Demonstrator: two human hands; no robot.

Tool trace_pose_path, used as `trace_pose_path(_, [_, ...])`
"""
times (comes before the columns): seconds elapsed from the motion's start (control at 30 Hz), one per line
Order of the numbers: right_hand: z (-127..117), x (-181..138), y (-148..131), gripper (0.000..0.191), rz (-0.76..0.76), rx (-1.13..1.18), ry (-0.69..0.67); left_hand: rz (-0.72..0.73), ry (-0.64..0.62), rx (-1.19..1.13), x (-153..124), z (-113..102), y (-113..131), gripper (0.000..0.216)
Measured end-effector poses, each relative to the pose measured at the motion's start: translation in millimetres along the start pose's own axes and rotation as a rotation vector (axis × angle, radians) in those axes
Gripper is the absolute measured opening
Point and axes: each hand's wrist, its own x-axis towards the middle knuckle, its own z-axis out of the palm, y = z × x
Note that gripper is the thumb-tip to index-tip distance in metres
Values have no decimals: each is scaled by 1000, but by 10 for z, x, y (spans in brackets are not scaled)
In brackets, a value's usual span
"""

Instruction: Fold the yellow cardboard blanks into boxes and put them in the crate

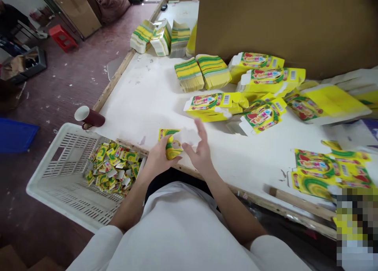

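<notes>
My left hand point(158, 157) is closed around a small yellow and green carton point(173, 149) at the table's front edge. A white flap or inner side point(189, 136) of it shows toward my right hand, slightly blurred. My right hand point(201, 154) is beside the carton with thumb and fingers apart. Its thumb tip is at the carton, though I cannot tell how firmly it touches. Another flat yellow carton piece point(164, 133) lies on the table just behind my left hand.
A white plastic crate point(63, 180) with many small cartons point(113, 164) stands on the floor at left. A dark red mug point(96, 118) sits at the table's left corner. Stacks of flat cartons point(214, 71) and bundles point(262, 115) lie behind and right, before a large cardboard sheet point(283, 23).
</notes>
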Motion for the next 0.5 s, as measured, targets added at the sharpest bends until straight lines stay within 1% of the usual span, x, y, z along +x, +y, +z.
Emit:
trace_pose_path(0.03, [16, 6, 22, 78, 113, 130, -90, 30, -8, 7, -22, 39, 2, 72])
trace_pose_path(0.1, [19, 22, 68, 74, 321, 370, -351, 119, -74, 59, -55, 74, 22, 73])
trace_pose_path(0.13, [8, 31, 88, 74, 400, 459, -467, 164, -113, 106, -66, 73, 34, 72])
trace_pose_path(0.17, [-7, 40, 107, 75, 457, 525, -546, 199, -146, 159, -75, 64, 44, 70])
trace_pose_path(0.2, [-24, 46, 123, 78, 495, 566, -583, 219, -165, 215, -82, 51, 50, 67])
trace_pose_path(0.23, [-38, 48, 138, 81, 517, 586, -578, 227, -177, 267, -89, 38, 52, 62])
trace_pose_path(0.27, [-47, 44, 150, 85, 525, 587, -546, 226, -185, 314, -94, 28, 47, 57])
trace_pose_path(0.33, [-51, 13, 156, 90, 489, 535, -455, 209, -214, 386, -100, 32, 18, 48])
trace_pose_path(0.37, [-47, -15, 147, 90, 435, 476, -424, 196, -233, 406, -99, 47, -7, 47])
trace_pose_path(0.43, [-41, -85, 106, 85, 256, 308, -420, 205, -280, 419, -91, 99, -75, 50])
trace_pose_path(0.5, [-43, -147, 59, 71, 70, 132, -444, 266, -270, 408, -78, 154, -154, 55])
